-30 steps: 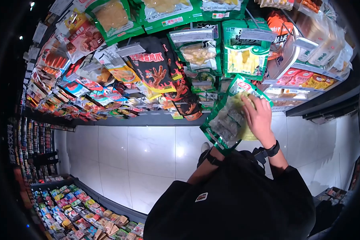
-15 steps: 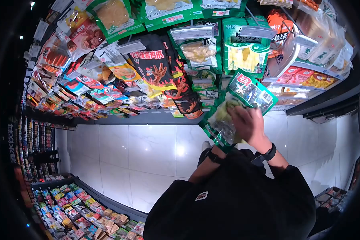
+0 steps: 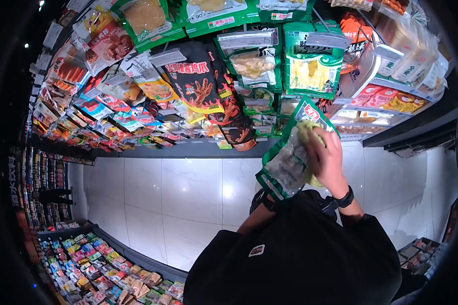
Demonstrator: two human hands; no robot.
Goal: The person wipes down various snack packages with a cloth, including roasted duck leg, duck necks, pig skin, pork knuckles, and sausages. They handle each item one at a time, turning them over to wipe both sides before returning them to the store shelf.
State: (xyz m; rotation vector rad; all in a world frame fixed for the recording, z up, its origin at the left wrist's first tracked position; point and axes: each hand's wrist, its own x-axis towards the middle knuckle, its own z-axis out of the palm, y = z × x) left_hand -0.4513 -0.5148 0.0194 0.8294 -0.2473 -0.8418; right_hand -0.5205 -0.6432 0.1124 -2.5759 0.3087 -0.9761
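A green package (image 3: 285,165) with a clear window is tilted in the air in front of my body. Its lower edge rests at my left hand, whose fingers are hidden behind it; only the forearm and the wrist with a black band show. My right hand (image 3: 326,155) is closed around a crumpled yellow-green cloth (image 3: 310,133) and presses it on the right side of the package. More of the cloth hangs below the palm. Just above, a green package of yellow pieces (image 3: 312,71) hangs on the rack.
Hanging snack packs, among them a black pack (image 3: 196,84), fill the rack across the top. Shelves (image 3: 376,116) with price strips stand at the right. A low bin of small packets (image 3: 102,264) is at the lower left. A pale tiled floor (image 3: 188,188) lies between.
My right hand has moved slightly right and the cloth in it shows more clearly. The package has turned a little more upright, its top shifting left.
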